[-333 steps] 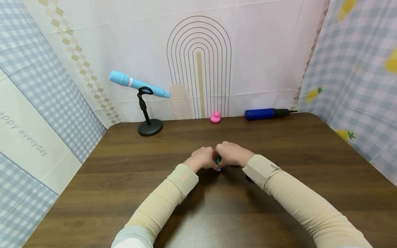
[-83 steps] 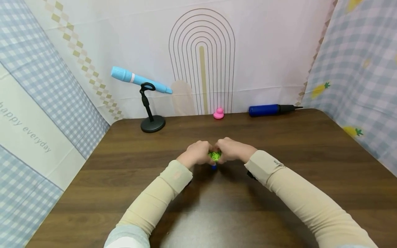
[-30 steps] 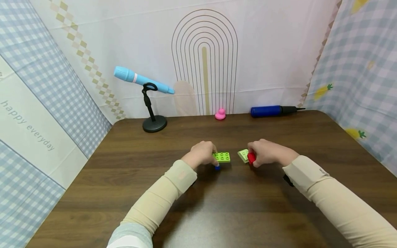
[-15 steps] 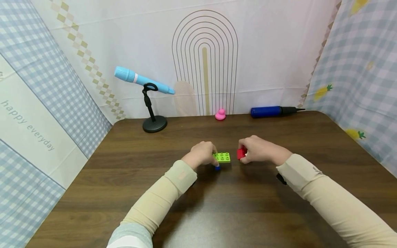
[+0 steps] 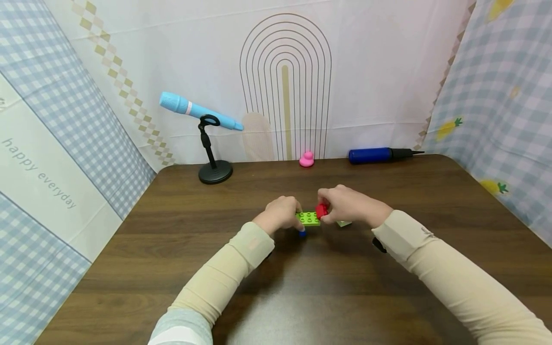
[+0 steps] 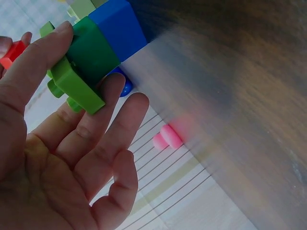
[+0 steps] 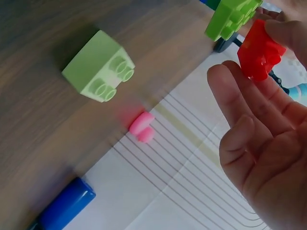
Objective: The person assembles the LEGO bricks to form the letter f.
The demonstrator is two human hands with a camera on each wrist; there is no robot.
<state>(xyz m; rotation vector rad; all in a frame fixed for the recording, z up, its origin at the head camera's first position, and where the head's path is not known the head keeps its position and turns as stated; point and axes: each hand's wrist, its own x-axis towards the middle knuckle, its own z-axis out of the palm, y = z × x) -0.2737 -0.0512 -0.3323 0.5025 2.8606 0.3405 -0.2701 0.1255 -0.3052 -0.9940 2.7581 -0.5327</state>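
Where patterned cloth (image 5: 379,72) walls the wood-grained table (image 5: 276,282), the left grip (image 5: 281,214) pinches stacked bricks (image 6: 93,50), the right grip (image 5: 350,205) a red brick (image 5: 321,211).

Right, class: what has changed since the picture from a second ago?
The right hand has carried the red block leftward, away from the pale green block, toward the block stack. The left hand still holds that stack; the pink duck, blue pump and black stand stayed put.
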